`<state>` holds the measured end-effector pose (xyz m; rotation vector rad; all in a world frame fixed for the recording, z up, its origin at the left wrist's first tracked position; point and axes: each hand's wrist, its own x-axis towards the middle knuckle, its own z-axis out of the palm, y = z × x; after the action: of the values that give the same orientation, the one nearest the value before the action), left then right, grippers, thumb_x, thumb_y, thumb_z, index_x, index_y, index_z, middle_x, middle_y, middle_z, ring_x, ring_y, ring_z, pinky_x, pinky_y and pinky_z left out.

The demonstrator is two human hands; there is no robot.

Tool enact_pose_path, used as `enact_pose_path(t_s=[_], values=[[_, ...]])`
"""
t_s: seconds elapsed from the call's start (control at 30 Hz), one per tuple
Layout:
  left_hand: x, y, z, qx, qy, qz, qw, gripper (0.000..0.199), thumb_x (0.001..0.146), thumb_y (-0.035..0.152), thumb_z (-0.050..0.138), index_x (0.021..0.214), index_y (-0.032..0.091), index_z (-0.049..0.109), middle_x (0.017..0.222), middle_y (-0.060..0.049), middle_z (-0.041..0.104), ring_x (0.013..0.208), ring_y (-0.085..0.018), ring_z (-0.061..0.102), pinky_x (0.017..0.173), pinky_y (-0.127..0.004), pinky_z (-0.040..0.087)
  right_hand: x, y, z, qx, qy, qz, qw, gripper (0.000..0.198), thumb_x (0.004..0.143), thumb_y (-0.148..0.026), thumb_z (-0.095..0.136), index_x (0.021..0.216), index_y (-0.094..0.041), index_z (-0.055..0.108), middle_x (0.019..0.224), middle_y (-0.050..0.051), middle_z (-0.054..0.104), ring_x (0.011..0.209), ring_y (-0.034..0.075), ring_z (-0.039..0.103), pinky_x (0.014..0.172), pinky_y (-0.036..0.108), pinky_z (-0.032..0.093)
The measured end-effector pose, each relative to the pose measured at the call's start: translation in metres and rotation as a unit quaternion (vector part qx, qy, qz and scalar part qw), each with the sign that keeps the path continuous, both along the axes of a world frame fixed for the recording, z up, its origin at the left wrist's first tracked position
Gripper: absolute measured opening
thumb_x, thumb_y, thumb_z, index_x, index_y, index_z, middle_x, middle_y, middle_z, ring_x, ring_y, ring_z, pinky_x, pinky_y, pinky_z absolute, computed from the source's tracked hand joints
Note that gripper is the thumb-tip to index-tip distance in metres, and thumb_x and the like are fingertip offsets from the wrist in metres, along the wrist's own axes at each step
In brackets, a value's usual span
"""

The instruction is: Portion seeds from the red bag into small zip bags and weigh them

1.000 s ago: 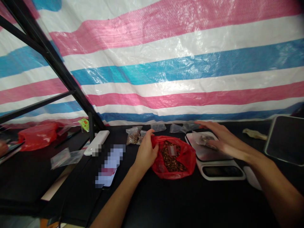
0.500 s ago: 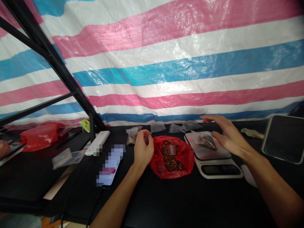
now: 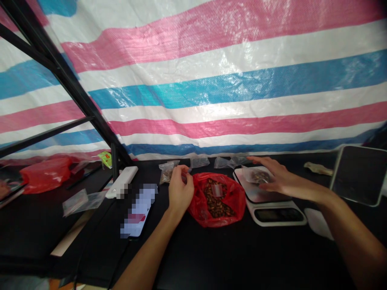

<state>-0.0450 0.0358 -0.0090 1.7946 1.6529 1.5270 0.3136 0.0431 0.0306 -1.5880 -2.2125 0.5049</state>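
Note:
My left hand (image 3: 180, 189) rests beside the rim of a red plastic bag (image 3: 198, 213), fingers loosely curled, a gap showing between thumb and fingers; nothing is visible in it. The bag stands open and holds brown seed-like pieces (image 3: 219, 207) with a small clear plastic piece (image 3: 217, 190) on top. To the right is a white kitchen scale (image 3: 256, 217) with a dark display. On its plate lies a small clear bag of dark contents (image 3: 256, 176). Over the plate's right side hovers my right hand (image 3: 273, 173), open, fingers stretched left and thumb close to that small bag.
Behind my left hand lies a filled zip bag (image 3: 165, 173). Clear bags (image 3: 199, 162) lie along the back. A phone (image 3: 140, 213) and a white power-strip-like box (image 3: 125, 179) are left. A framed dark panel (image 3: 359, 175) stands right; another red bag (image 3: 45, 175) lies far left.
My right hand has moved left and lower over the scale plate, closer to the small bag. My left hand keeps its place by the red bag. The whole view has shifted slightly.

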Motion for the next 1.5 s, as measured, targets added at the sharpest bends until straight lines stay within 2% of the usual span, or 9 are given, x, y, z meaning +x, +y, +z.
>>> enact_pose_path(t_s=[0.17, 0.3, 0.57, 0.73, 0.93, 1.07, 1.2, 1.3, 1.5], values=[[0.0, 0.0, 0.0, 0.003, 0.003, 0.001, 1.0, 0.019, 0.09, 0.011, 0.053, 0.103, 0.022, 0.061, 0.098, -0.004, 0.064, 0.087, -0.019, 0.062, 0.074, -0.03, 0.048, -0.005, -0.002, -0.002, -0.02, 0.013, 0.0, 1.0, 0.085, 0.073, -0.044, 0.078, 0.152, -0.035, 0.049, 0.136, 0.013, 0.064, 0.126, 0.041, 0.059, 0.11, 0.061, 0.041], [0.001, 0.0, 0.001, 0.004, 0.001, -0.009, 1.0, 0.018, 0.089, 0.011, 0.055, 0.103, 0.021, 0.061, 0.098, -0.004, 0.064, 0.087, -0.018, 0.062, 0.075, -0.03, 0.048, -0.012, 0.006, -0.008, -0.005, 0.102, -0.013, 0.995, 0.06, 0.082, -0.048, 0.073, 0.137, -0.029, 0.059, 0.111, 0.009, 0.073, 0.099, 0.031, 0.07, 0.094, 0.052, 0.054], [0.011, -0.018, 0.018, 0.044, 0.014, -0.154, 0.987, 0.011, 0.093, 0.022, 0.063, 0.104, 0.021, 0.062, 0.102, -0.006, 0.065, 0.097, -0.02, 0.062, 0.089, -0.034, 0.049, -0.079, -0.013, 0.013, 0.068, 0.397, 0.043, 0.914, 0.039, 0.09, -0.046, 0.073, 0.119, -0.03, 0.053, 0.114, 0.005, 0.07, 0.102, 0.024, 0.068, 0.088, 0.037, 0.055], [0.019, -0.032, 0.022, -0.058, -0.055, -0.317, 0.945, 0.059, 0.083, 0.036, 0.08, 0.136, 0.024, 0.056, 0.134, -0.01, 0.064, 0.122, -0.027, 0.062, 0.109, -0.04, 0.048, -0.133, -0.039, -0.001, 0.09, 0.332, 0.06, 0.937, 0.018, 0.097, -0.038, 0.065, 0.106, -0.028, 0.053, 0.102, 0.003, 0.066, 0.098, 0.022, 0.064, 0.088, 0.037, 0.053], [0.022, -0.032, 0.026, -0.104, -0.115, -0.403, 0.902, 0.045, 0.098, 0.046, 0.062, 0.136, 0.021, 0.06, 0.137, -0.01, 0.065, 0.128, -0.026, 0.061, 0.115, -0.04, 0.044, -0.142, -0.045, -0.015, 0.177, 0.155, 0.118, 0.965, 0.037, 0.094, -0.037, 0.069, 0.129, -0.028, 0.06, 0.127, 0.01, 0.06, 0.12, 0.029, 0.054, 0.102, 0.046, 0.047], [0.021, -0.025, 0.023, -0.077, -0.147, -0.357, 0.919, 0.038, 0.103, 0.047, 0.051, 0.123, 0.019, 0.069, 0.134, -0.011, 0.067, 0.129, -0.026, 0.06, 0.115, -0.039, 0.042, -0.138, -0.046, -0.009, 0.181, 0.082, 0.107, 0.974, 0.051, 0.089, -0.042, 0.075, 0.134, -0.028, 0.055, 0.132, 0.01, 0.058, 0.123, 0.03, 0.05, 0.103, 0.047, 0.042], [0.011, -0.018, 0.02, -0.042, -0.162, -0.212, 0.963, 0.036, 0.103, 0.049, 0.05, 0.116, 0.02, 0.067, 0.122, -0.008, 0.07, 0.119, -0.024, 0.063, 0.11, -0.037, 0.044, -0.14, -0.046, -0.006, 0.202, 0.017, 0.056, 0.978, 0.018, 0.098, -0.041, 0.064, 0.102, -0.024, 0.061, 0.101, 0.004, 0.068, 0.101, 0.026, 0.056, 0.094, 0.047, 0.038], [0.004, -0.015, 0.019, -0.055, -0.105, -0.128, 0.985, 0.032, 0.105, 0.047, 0.044, 0.107, 0.021, 0.062, 0.106, -0.006, 0.07, 0.103, -0.022, 0.065, 0.101, -0.036, 0.047, -0.141, -0.044, -0.012, 0.214, -0.059, 0.047, 0.974, 0.023, 0.098, -0.042, 0.063, 0.086, -0.024, 0.059, 0.087, 0.003, 0.07, 0.098, 0.028, 0.056, 0.091, 0.048, 0.034], [0.0, -0.015, 0.012, -0.154, 0.015, -0.116, 0.981, 0.025, 0.097, 0.045, 0.06, 0.107, 0.023, 0.054, 0.1, -0.007, 0.067, 0.094, -0.025, 0.066, 0.088, -0.038, 0.047, -0.141, -0.043, -0.025, 0.249, -0.101, 0.036, 0.962, 0.01, 0.094, -0.026, 0.064, 0.103, -0.023, 0.063, 0.105, 0.009, 0.075, 0.115, 0.033, 0.055, 0.099, 0.051, 0.032]])
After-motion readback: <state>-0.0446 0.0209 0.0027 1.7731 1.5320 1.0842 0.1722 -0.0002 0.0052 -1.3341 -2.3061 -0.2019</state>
